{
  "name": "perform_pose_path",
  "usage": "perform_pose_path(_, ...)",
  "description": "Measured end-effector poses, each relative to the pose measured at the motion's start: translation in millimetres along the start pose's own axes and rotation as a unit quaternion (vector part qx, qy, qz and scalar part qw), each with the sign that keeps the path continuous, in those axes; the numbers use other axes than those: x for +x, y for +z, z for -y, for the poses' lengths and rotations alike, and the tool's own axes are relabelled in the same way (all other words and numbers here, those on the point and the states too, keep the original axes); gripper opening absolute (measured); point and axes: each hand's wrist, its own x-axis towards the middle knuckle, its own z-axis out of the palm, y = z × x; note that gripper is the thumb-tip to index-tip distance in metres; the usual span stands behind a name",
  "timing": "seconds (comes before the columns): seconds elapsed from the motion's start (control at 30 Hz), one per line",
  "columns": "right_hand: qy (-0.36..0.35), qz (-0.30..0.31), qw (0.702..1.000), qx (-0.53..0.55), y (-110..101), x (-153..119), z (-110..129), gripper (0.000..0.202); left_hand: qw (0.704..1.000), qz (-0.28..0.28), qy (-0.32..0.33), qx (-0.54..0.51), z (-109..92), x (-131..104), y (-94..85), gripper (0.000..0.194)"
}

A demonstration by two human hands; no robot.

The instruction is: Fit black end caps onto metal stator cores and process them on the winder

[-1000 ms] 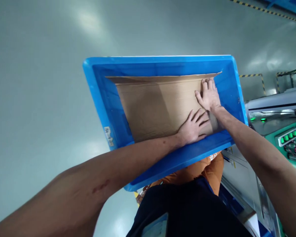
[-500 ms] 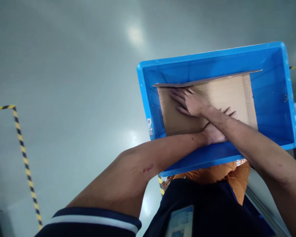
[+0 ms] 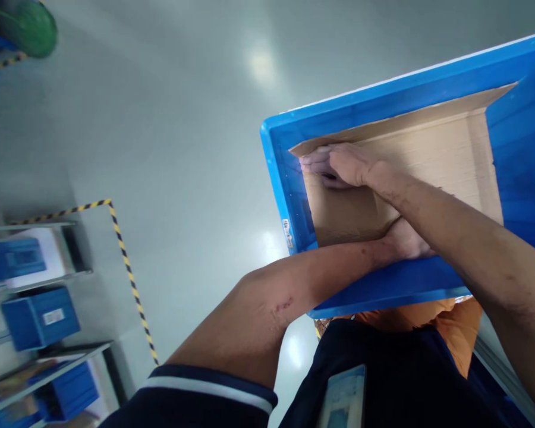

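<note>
A deep blue plastic bin point(image 3: 392, 279), brighter along its rim than inside, runs out of view on the right. On its bottom lies a sheet of plain tan cardboard point(image 3: 437, 148), faintly ridged, darker in shadow at the left and paler toward the right, where a crease runs across near its slightly rough end. Its far edge is folded up as a narrow flap along the far wall, and blue plastic shows beyond its right end. The right hand point(image 3: 345, 166) lies on the left part, fingers close together, thumb a little apart. The left hand point(image 3: 408, 238) rests at the near edge, its fingers mostly hidden under the right forearm; whether they are spread I cannot tell. A small whitish label point(image 3: 288, 233) marks the left rim.
</note>
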Motion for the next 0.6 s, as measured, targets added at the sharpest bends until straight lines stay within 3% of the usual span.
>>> perform_pose_path(0.37,-0.037,-0.09,0.995,0.007,36,-4,2,0.07,1.0,-0.002,0.019,0.003,10,-12,-18.1,0.074)
perform_pose_path(0.47,-0.064,-0.104,0.993,0.008,46,-14,8,0.069,1.0,0.006,0.017,0.006,6,-10,-20.2,0.075)
perform_pose_path(0.6,-0.137,-0.078,0.987,0.011,64,-41,28,0.057,1.0,0.019,0.008,-0.001,-2,-9,-21.3,0.073)
